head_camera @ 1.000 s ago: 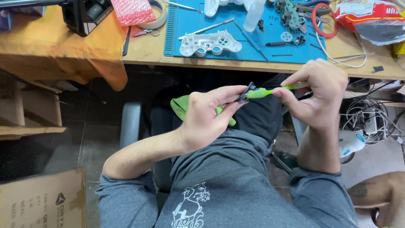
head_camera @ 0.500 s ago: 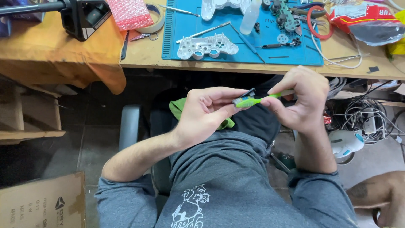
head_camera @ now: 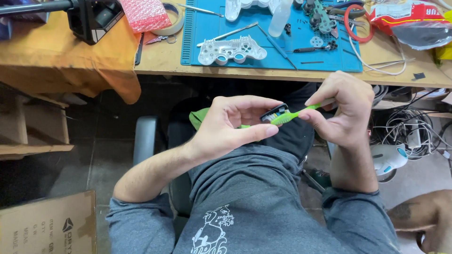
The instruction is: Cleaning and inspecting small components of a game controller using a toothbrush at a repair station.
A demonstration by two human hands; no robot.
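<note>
My left hand (head_camera: 230, 123) pinches a small dark part (head_camera: 274, 113) between fingertips and thumb, over my lap. My right hand (head_camera: 340, 108) grips a green toothbrush (head_camera: 297, 113) whose head rests against that small part. A green cloth (head_camera: 200, 116) lies partly hidden under my left hand. On the blue work mat (head_camera: 263, 37) on the desk lies a clear game controller shell (head_camera: 231, 50), beyond both hands.
The wooden desk edge (head_camera: 292, 75) runs just above my hands. On it are a clear bottle (head_camera: 280, 18), small tools and screws, red pliers (head_camera: 354, 19), tape roll (head_camera: 173, 23), pink bubble wrap (head_camera: 145, 14). A cardboard box (head_camera: 47, 226) is lower left; cables (head_camera: 414, 131) at right.
Both hands have dropped slightly toward my lap and the brush has slid a little along the small part; the grip on both is unchanged.
</note>
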